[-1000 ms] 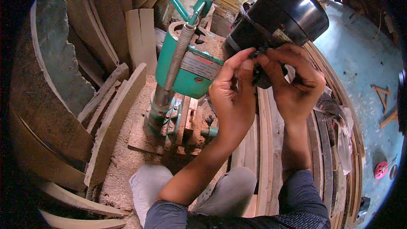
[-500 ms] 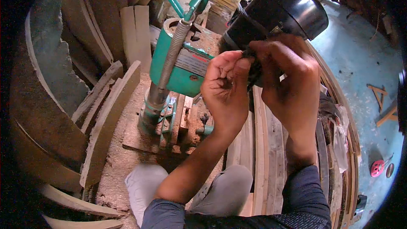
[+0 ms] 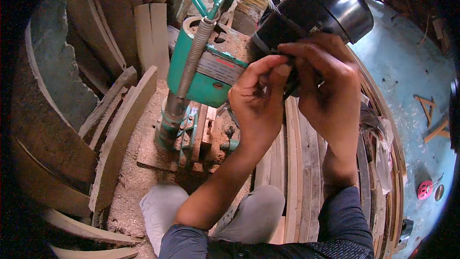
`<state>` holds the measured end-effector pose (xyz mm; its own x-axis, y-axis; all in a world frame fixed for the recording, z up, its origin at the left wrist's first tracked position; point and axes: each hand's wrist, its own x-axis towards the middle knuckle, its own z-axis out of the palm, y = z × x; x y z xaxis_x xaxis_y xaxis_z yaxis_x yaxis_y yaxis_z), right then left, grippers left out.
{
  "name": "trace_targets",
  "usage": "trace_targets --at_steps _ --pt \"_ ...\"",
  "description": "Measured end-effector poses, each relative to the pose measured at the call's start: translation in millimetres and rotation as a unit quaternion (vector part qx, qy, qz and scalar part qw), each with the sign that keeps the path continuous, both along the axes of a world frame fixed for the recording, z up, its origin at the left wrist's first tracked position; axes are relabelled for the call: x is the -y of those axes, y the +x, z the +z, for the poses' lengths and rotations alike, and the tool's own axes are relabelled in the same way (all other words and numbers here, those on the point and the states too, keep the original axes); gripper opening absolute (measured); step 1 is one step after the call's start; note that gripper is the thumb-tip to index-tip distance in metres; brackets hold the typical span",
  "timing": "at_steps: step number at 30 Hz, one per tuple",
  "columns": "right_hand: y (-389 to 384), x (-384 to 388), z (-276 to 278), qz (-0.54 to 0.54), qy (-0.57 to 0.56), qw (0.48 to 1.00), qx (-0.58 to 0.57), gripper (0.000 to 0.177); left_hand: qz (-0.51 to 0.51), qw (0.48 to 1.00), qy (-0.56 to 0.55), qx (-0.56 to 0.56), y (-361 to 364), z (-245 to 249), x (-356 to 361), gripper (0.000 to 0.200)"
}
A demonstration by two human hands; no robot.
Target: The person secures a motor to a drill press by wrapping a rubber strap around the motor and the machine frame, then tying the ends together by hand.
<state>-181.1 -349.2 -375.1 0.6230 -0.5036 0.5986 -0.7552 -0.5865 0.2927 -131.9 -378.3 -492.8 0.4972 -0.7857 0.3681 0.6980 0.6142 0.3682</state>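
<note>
A green machine (image 3: 211, 74) with a ribbed metal hose (image 3: 191, 62) stands on a sawdust-covered base. Its big black motor (image 3: 321, 7) juts out at the upper right. My left hand (image 3: 256, 103) and my right hand (image 3: 321, 84) meet at a small dark part on the motor's underside, fingertips pinched together there. The fingers cover that part, so I cannot make out what it is. Both forearms rise from my lap, in dark sleeves.
Curved wooden boards (image 3: 120, 129) lean at the left, and long curved strips (image 3: 299, 163) lie under my arms. Sawdust (image 3: 139, 182) covers the floor by my knee. At the right is blue floor with a red round object (image 3: 424, 190) and wood scraps (image 3: 429, 108).
My right hand has shifted higher and over the motor's underside, and my left thumb and fingers have closed in against it. The view has drifted slightly.
</note>
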Motion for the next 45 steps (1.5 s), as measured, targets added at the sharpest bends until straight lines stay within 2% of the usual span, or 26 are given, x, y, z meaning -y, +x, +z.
trace_targets --at_steps 2,4,6,7,9,13,17,20,22,25,32,37,41,45 --pt "0 0 0 -0.002 0.007 1.000 -0.008 0.025 -0.002 1.000 -0.004 0.008 1 -1 2 0.015" --pt "1 1 0 0.009 0.067 0.995 0.071 0.033 -0.002 1.000 -0.008 0.016 2 1 2 0.019" --pt "2 4 2 0.037 0.080 0.992 0.086 0.038 -0.057 0.994 -0.026 -0.095 2 8 1 0.033" --pt "3 5 5 0.065 0.093 0.989 0.099 0.044 -0.057 0.994 -0.027 -0.094 4 6 3 0.033" --pt "2 8 10 0.070 0.085 0.991 0.077 0.047 -0.076 0.996 -0.037 -0.006 12 -2 8 0.046" --pt "8 4 18 0.048 0.102 0.992 0.049 0.050 -0.081 0.994 -0.067 0.023 17 -2 8 0.046" --pt "8 4 27 0.026 0.089 0.996 -0.013 0.049 -0.075 0.996 -0.039 0.037 18 2 5 0.031" --pt "7 5 27 0.040 0.114 0.993 0.000 0.043 -0.057 0.997 -0.048 0.027 16 0 8 0.021" --pt "2 8 27 0.043 0.099 0.993 -0.041 0.032 -0.050 0.997 -0.052 0.018 15 1 9 0.018" --pt "1 5 28 0.036 0.113 0.992 -0.036 0.023 -0.091 0.995 -0.050 -0.012 14 0 11 0.014" --pt "-2 6 33 0.028 0.143 0.989 -0.037 0.017 -0.103 0.993 -0.058 -0.006 17 -1 11 0.015" --pt "0 6 23 -0.004 0.076 0.996 -0.040 0.006 -0.108 0.992 -0.069 -0.008 16 -4 12 0.015" --pt "2 5 14 0.011 0.061 0.998 -0.010 0.005 -0.089 0.993 -0.080 0.014 15 -10 11 0.013" --pt "3 2 13 -0.011 -0.002 0.999 -0.050 0.008 -0.066 0.994 -0.080 0.016 12 -10 10 0.013"
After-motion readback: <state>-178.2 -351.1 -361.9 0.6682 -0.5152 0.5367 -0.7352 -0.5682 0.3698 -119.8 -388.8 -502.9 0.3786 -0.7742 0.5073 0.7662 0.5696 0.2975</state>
